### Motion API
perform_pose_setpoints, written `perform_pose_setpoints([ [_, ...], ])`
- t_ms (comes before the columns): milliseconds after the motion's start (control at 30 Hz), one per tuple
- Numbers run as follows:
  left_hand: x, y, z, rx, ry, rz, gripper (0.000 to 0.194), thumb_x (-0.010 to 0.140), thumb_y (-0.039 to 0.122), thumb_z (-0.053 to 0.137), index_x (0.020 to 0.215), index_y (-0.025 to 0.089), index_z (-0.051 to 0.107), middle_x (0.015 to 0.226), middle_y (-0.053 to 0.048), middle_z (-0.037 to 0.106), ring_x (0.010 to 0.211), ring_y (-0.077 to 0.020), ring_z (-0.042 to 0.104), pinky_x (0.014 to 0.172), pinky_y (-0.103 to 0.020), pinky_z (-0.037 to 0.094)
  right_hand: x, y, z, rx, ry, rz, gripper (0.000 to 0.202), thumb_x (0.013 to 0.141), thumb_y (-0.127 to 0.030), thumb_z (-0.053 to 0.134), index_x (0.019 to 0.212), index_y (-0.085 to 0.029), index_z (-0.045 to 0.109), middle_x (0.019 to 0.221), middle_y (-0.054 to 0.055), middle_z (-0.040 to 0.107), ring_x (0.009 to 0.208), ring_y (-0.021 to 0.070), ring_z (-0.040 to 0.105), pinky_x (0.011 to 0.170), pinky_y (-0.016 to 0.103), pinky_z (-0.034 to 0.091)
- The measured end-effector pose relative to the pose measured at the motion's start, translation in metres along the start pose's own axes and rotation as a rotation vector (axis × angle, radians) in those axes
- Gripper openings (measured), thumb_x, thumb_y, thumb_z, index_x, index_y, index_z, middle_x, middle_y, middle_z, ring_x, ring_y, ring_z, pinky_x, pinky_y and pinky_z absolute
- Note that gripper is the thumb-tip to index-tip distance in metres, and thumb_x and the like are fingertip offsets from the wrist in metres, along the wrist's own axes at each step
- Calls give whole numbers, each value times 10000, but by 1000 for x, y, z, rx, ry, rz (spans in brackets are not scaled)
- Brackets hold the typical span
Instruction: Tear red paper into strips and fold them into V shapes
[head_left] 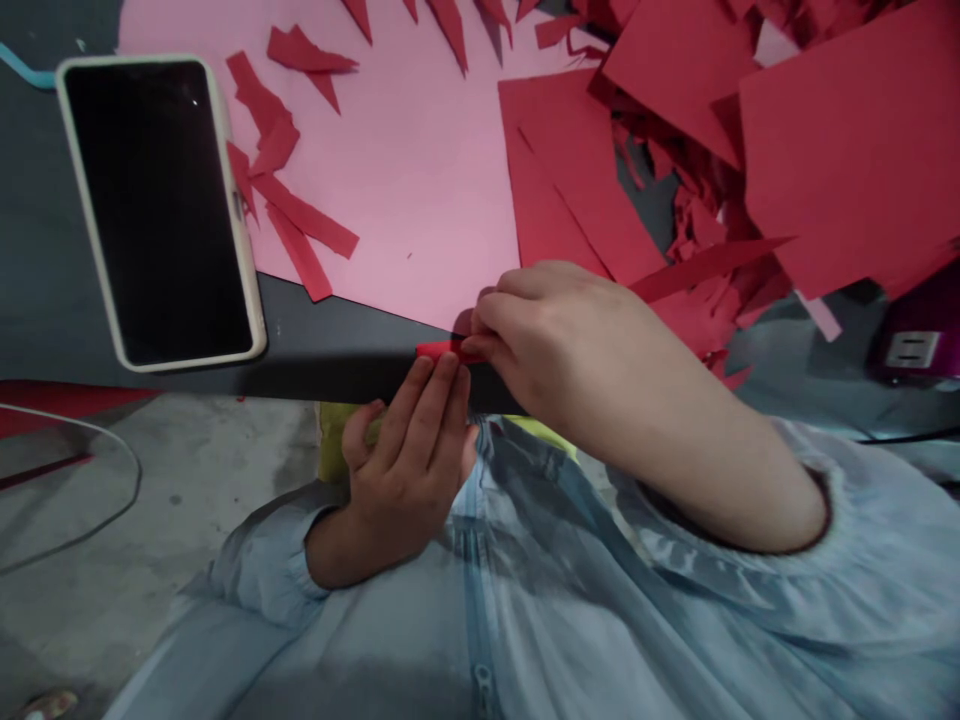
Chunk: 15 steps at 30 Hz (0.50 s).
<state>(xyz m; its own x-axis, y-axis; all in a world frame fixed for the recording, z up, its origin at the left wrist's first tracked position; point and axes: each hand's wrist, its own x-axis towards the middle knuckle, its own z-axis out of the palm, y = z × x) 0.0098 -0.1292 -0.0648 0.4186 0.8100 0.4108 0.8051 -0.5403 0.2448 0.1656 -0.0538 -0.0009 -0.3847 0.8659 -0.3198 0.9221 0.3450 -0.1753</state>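
Observation:
A small strip of red paper [435, 350] lies along the front edge of the dark table [330, 350], mostly covered by my fingers. My left hand [409, 470] comes from below the edge, its fingers close together with their tips holding the strip's left part; the thumb is largely hidden. Thumb and fingertips of my right hand [551, 330] pinch the strip at its right end. Just beyond both hands is a large pink paper sheet [420, 200], with cut red pieces [322, 220] on its left side.
A phone with a pale case [259, 330] lies at the left. Red sheets [847, 150] and many scraps [697, 220] pile up at the right. Beside them sits a purple object with a socket-like face [911, 350]. A pale cable [135, 480] hangs at lower left.

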Motion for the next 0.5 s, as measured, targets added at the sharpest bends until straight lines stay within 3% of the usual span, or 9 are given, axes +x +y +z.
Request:
perform_pose_setpoints([
  [333,0,-1,-3,36,-24,36,369,945,239,551,1272,80,616,1229,-107,715,1121,-210,692,890,-313,403,0,-10,-10,-16,-19,27,191,893,-119,513,799,-139,678,808,104,658,740,203,546,672,309,369],
  [500,-3,4,-6,18,-3,38,369,934,228,554,1258,65,621,1205,-116,725,1103,-213,698,861,-323,414,-9,-15,-6,32,78,62,163,873,-122,516,786,-159,649,766,83,649,715,195,538,614,296,334],
])
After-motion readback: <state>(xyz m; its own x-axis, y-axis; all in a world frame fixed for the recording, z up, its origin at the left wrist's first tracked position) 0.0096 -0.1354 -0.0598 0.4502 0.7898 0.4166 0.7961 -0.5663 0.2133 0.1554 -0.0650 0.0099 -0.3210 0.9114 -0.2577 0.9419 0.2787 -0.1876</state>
